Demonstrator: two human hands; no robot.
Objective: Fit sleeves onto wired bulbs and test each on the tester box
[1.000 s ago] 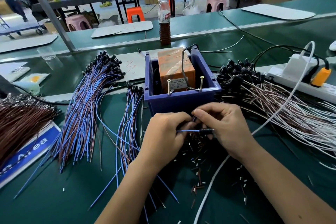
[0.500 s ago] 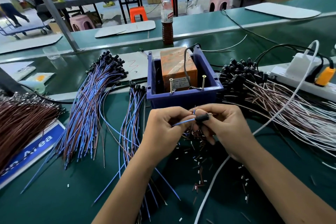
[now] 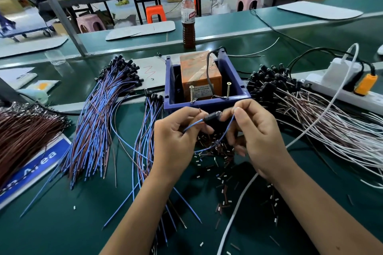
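Observation:
Both hands hold one wired bulb (image 3: pixel 211 119), a small black sleeved piece with blue and brown leads, just in front of the tester box. My left hand (image 3: pixel 176 141) pinches the leads left of the black sleeve. My right hand (image 3: pixel 256 136) pinches the blue lead near its end, and the lead loops down between the hands. The tester box (image 3: pixel 238 95) is a blue bin holding an orange unit (image 3: pixel 199 74) with two upright screws (image 3: pixel 228 89) at its front.
Bundles of blue-and-brown wired bulbs (image 3: pixel 99 122) lie to the left, dark brown wires (image 3: pixel 22 130) at the far left, white-and-brown ones (image 3: pixel 323 118) to the right. Cut sleeve bits (image 3: pixel 219 172) litter the green mat. A power strip (image 3: pixel 339 91), white cable (image 3: pixel 238 203) and bottle (image 3: pixel 188 25) stand nearby.
Both hands have lifted the bulb from near the mat up to the front edge of the blue bin. The blue lead now loops down between them.

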